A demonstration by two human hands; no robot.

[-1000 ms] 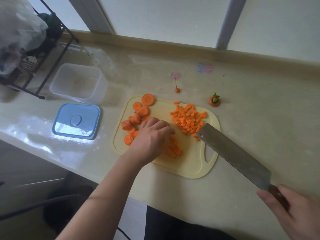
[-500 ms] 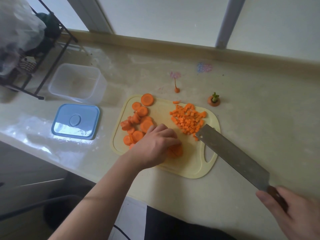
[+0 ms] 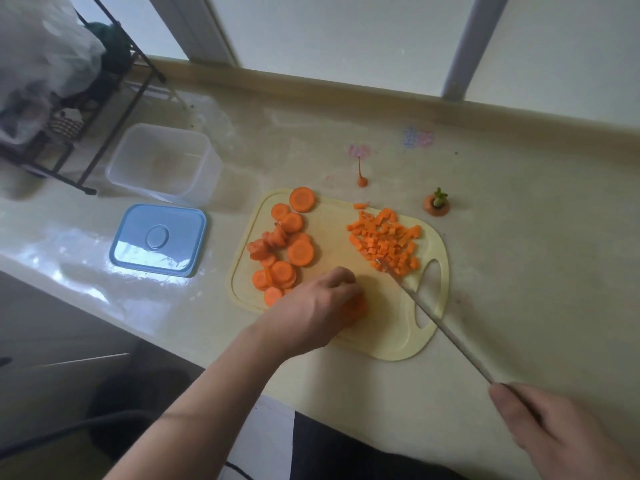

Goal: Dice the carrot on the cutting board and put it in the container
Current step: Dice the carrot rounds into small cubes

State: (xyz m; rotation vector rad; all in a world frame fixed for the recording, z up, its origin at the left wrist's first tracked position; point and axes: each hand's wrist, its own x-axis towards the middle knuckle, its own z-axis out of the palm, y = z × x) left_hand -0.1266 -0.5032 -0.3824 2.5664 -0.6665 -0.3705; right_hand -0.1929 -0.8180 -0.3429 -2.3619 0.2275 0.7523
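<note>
A pale yellow cutting board lies on the counter. Round carrot slices are piled on its left side and a heap of diced carrot sits at its right. My left hand presses down on a small stack of carrot slices near the board's front edge, fingers curled over it. My right hand grips the handle of a cleaver, whose blade stands edge-down, its tip at the diced heap. The clear plastic container stands to the left behind the board.
A blue lid lies left of the board. The carrot tip and leafy carrot top sit on the counter behind the board. A black wire rack with bags stands at the far left. The counter's front edge runs close to me.
My left hand slid toward me and gathered a stack of slices at the board's front. The cleaver turned from flat to edge-down, and its tip moved in beside the diced heap.
</note>
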